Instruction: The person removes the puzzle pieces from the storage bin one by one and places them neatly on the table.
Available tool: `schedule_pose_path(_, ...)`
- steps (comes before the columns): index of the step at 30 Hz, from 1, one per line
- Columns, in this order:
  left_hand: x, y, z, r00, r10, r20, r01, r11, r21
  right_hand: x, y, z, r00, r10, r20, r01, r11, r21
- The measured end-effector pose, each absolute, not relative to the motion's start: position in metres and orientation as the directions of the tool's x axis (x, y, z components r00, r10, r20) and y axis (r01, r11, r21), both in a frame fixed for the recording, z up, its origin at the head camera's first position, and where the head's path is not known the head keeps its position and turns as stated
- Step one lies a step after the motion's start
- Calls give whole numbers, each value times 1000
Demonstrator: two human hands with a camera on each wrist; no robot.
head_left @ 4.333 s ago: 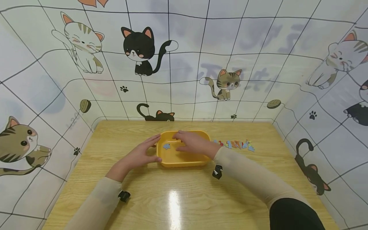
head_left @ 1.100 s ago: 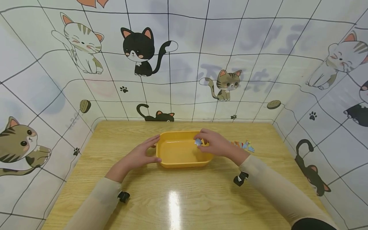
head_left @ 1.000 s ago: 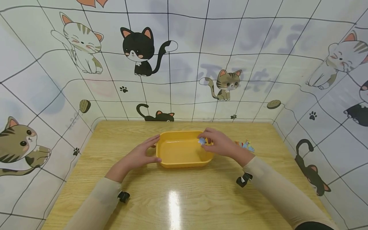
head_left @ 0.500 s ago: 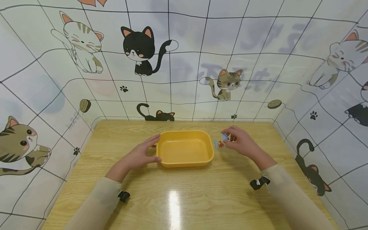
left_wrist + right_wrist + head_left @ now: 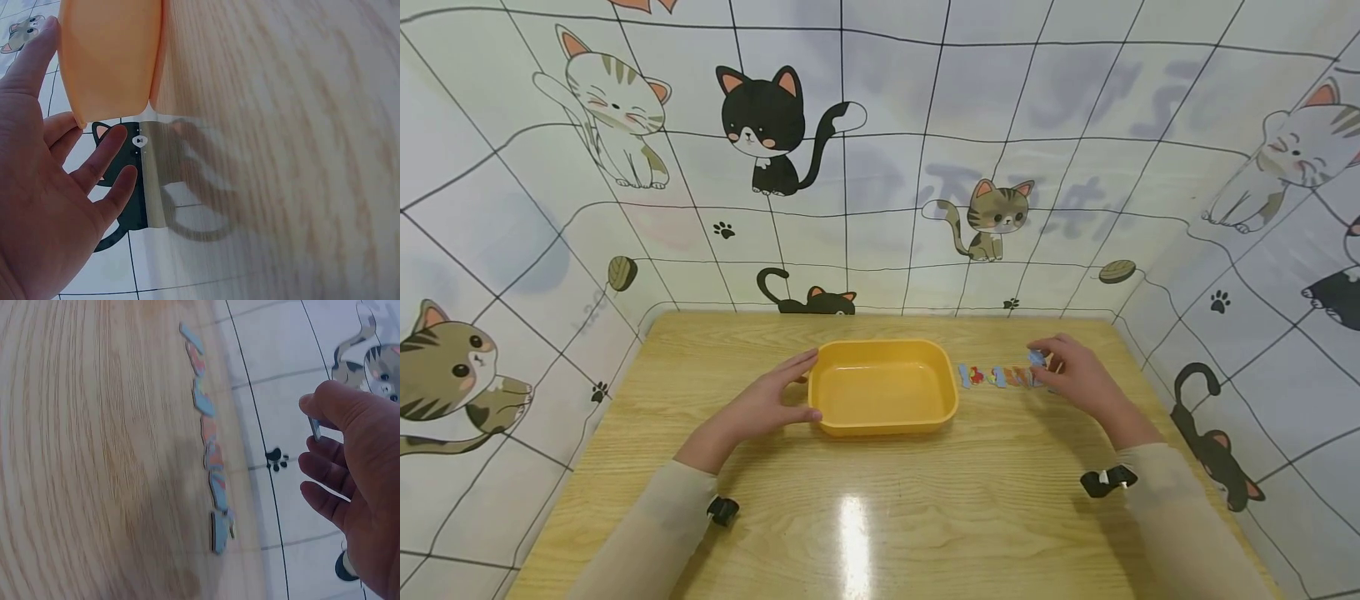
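Note:
My left hand (image 5: 767, 404) lies at the left end of the yellow plastic tray (image 5: 883, 430), thumb at its front corner and fingertips at the back one. The left wrist view shows the spread, mostly straight fingers against the tray's edge. My right hand (image 5: 1086, 383) pinches a small light-blue jigsaw piece (image 5: 1036, 357) between thumb and fingertips, above the right end of a row of pieces. Seen edge-on in the right wrist view, the held piece (image 5: 314, 429) looks thin and flat. Nothing lies inside the tray.
Several flat, colourful jigsaw pieces, among them a red one (image 5: 976, 376) and a blue one (image 5: 218, 532), lie in a row right of the tray on the wooden table (image 5: 925, 517). A cat-patterned sheet (image 5: 895, 167) stands behind and at both sides.
The blue piece from the tray has been lifted out in my right hand and carried rightward past the rim, along the row of pieces. My left hand and the tray stay in place.

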State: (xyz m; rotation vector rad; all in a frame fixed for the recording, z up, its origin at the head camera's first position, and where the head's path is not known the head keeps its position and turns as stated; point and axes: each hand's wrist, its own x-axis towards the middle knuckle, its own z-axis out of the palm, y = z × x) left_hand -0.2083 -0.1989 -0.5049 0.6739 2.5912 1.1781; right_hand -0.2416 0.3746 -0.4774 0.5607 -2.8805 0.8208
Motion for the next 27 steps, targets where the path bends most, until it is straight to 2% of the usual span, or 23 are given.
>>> schedule_pose_path(11,-207,-197,-501,-870,493,-11,315,573,756,-239,414,-489,-956,-244,162,-292,833,-470)
schedule_pose_path(27,-206,-197,-498,-871,491,-9,314,571,758,-240,439,-506,-982,-183,52,-185,855,-485)
